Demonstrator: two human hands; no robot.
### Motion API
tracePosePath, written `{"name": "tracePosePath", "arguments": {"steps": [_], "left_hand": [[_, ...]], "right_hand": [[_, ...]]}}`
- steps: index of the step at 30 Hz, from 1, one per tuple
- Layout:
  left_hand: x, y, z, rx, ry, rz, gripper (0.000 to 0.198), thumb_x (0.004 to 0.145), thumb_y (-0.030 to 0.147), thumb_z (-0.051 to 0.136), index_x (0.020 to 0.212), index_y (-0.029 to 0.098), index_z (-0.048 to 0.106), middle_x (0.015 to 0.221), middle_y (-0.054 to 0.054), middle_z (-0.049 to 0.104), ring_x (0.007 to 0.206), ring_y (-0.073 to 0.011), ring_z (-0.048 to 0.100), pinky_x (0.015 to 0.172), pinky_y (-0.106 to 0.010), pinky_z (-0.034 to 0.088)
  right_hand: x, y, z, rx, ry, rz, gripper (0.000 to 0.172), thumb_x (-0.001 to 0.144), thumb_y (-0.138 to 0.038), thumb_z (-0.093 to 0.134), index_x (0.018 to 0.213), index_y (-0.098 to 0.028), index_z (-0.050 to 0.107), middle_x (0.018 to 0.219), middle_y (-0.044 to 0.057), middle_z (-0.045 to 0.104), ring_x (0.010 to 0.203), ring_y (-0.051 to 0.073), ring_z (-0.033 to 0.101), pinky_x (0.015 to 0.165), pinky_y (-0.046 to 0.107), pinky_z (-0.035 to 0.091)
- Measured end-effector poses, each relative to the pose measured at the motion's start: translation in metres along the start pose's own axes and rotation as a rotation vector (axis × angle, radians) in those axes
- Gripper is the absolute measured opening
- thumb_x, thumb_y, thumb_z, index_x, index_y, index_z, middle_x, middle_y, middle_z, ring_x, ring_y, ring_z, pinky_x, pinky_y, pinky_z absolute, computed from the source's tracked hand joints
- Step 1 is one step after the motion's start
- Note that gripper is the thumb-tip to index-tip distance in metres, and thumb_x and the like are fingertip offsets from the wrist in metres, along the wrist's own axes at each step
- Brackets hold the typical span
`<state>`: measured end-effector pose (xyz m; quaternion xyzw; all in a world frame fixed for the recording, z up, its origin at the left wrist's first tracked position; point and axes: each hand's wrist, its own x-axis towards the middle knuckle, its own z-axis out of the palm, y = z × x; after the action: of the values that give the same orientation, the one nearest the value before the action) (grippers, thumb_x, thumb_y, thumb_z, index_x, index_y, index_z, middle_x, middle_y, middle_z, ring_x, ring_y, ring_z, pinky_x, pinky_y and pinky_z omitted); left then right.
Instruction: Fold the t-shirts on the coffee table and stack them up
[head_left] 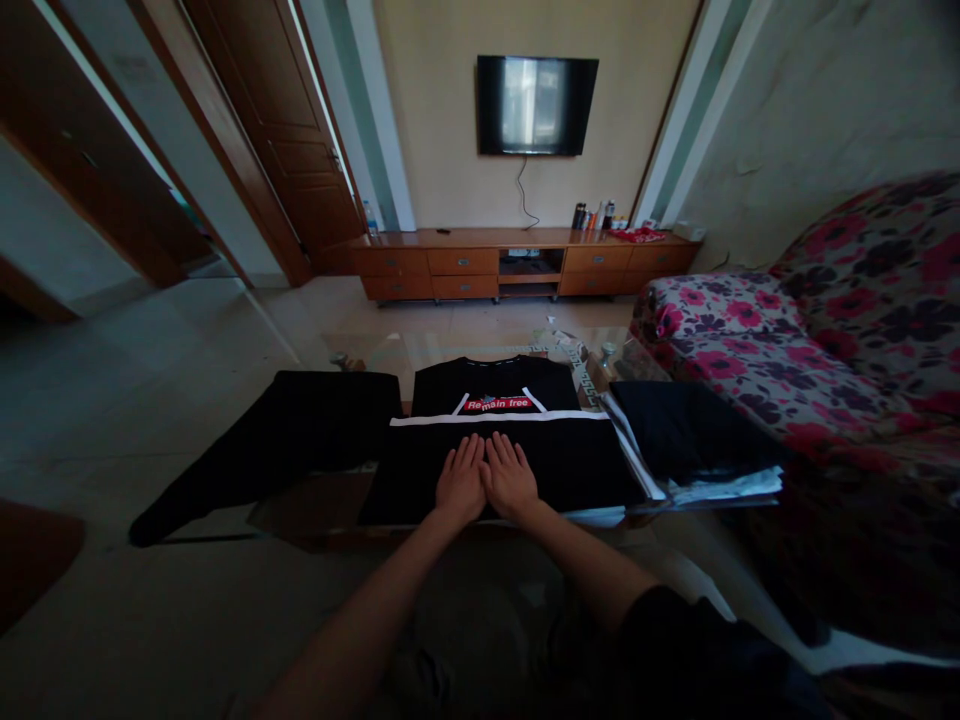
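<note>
A black T-shirt [495, 382] with a red "Remain free" print lies on a glass table [360, 350]. Its lower part is folded up, so a white-edged strip crosses just below the print. On this folded black part, my left hand [460, 482] rests flat with fingers stretched forward. Right beside it, my right hand [511, 480] lies flat too, the thumbs side touching or nearly so. Neither hand grips the cloth. Left of the shirt is another black garment [330, 420], with one long narrow part reaching past the table's edge. Dark folded cloth [682, 425] sits on the right.
Papers or pale sheets [727, 485] stick out under the right-hand cloth. A floral sofa [750, 345] stands close on the right. Ahead are a low wooden cabinet [465, 262] with several bottles [592, 217] on top and a wall-mounted television [536, 105].
</note>
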<state>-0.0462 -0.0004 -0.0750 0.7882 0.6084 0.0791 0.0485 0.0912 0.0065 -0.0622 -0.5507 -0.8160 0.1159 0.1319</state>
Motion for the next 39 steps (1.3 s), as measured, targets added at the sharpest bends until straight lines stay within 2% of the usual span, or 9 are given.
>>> {"name": "tracePosePath", "arguments": {"steps": [3,6,9,16,22,27,31,34,39], "left_hand": [[-0.005,-0.003,0.001,0.012,0.009,0.014,0.065,0.103,0.034,0.028,0.166,0.017,0.027,0.173,-0.005,0.02,0.161,-0.0227,0.014,0.13,-0.044,0.018],[-0.01,-0.017,-0.002,0.009,0.04,0.019,0.069,0.103,0.046,0.033,0.166,0.019,0.026,0.173,-0.006,0.02,0.161,-0.0231,0.015,0.13,-0.043,0.017],[-0.018,-0.038,-0.007,0.0,0.086,-0.023,0.073,0.103,0.055,0.033,0.166,0.02,0.025,0.172,-0.008,0.023,0.16,-0.0246,0.019,0.129,-0.045,0.017],[-0.046,-0.1,-0.021,0.034,0.103,-0.113,0.069,0.104,0.053,0.034,0.166,0.023,0.027,0.173,-0.005,0.021,0.16,-0.0249,0.019,0.129,-0.046,0.016],[-0.055,-0.125,-0.024,0.048,0.113,-0.205,0.075,0.102,0.055,0.034,0.165,0.015,0.026,0.173,-0.012,0.021,0.161,-0.0275,0.012,0.128,-0.05,0.019],[-0.053,-0.13,-0.018,0.062,0.138,-0.269,0.085,0.1,0.06,0.035,0.164,0.004,0.024,0.173,-0.019,0.016,0.161,-0.0301,0.011,0.128,-0.047,0.019],[-0.049,-0.127,-0.016,0.068,0.129,-0.309,0.084,0.1,0.059,0.032,0.161,0.001,0.029,0.171,-0.022,0.021,0.16,-0.0336,0.015,0.127,-0.052,0.019],[-0.037,-0.118,-0.018,0.077,0.183,-0.336,0.08,0.101,0.056,0.033,0.158,0.002,0.035,0.166,-0.025,0.032,0.158,-0.0365,0.022,0.127,-0.056,0.014],[-0.001,-0.105,-0.025,0.048,0.217,-0.183,0.07,0.103,0.051,0.034,0.16,0.011,0.037,0.167,-0.017,0.035,0.158,-0.032,0.023,0.129,-0.051,0.014]], "right_hand": [[-0.007,0.004,-0.001,-0.011,-0.014,-0.002,0.07,0.108,-0.056,0.022,0.165,-0.017,0.031,0.172,0.009,0.02,0.16,0.029,0.016,0.128,0.05,0.012],[-0.016,0.024,-0.01,-0.037,-0.034,-0.026,0.075,0.106,-0.061,0.024,0.166,-0.016,0.029,0.173,0.01,0.015,0.16,0.028,0.015,0.129,0.048,0.01],[-0.03,0.056,-0.022,-0.081,-0.037,0.0,0.079,0.105,-0.064,0.028,0.167,-0.016,0.026,0.173,0.011,0.012,0.161,0.028,0.012,0.129,0.048,0.009],[-0.063,0.14,-0.043,-0.195,0.001,0.142,0.08,0.104,-0.062,0.03,0.168,-0.015,0.02,0.174,0.01,0.013,0.161,0.025,0.01,0.13,0.046,0.008],[-0.079,0.188,-0.054,-0.206,0.025,0.2,0.087,0.101,-0.066,0.033,0.166,-0.009,0.021,0.174,0.015,0.012,0.161,0.028,0.008,0.129,0.048,0.011],[-0.082,0.198,-0.053,-0.212,0.067,0.307,0.09,0.101,-0.064,0.029,0.163,0.001,0.025,0.172,0.022,0.01,0.161,0.03,0.004,0.129,0.048,0.01],[-0.076,0.196,-0.054,-0.185,0.094,0.37,0.081,0.104,-0.058,0.026,0.161,-0.001,0.032,0.17,0.022,0.023,0.16,0.03,0.012,0.128,0.049,0.015],[-0.059,0.189,-0.061,-0.169,0.16,0.428,0.079,0.103,-0.058,0.028,0.159,-0.002,0.036,0.167,0.025,0.029,0.159,0.034,0.019,0.126,0.052,0.018],[-0.013,0.171,-0.067,-0.214,0.222,0.362,0.077,0.104,-0.058,0.03,0.165,-0.011,0.028,0.173,0.017,0.014,0.16,0.032,0.011,0.128,0.052,0.009]]}}
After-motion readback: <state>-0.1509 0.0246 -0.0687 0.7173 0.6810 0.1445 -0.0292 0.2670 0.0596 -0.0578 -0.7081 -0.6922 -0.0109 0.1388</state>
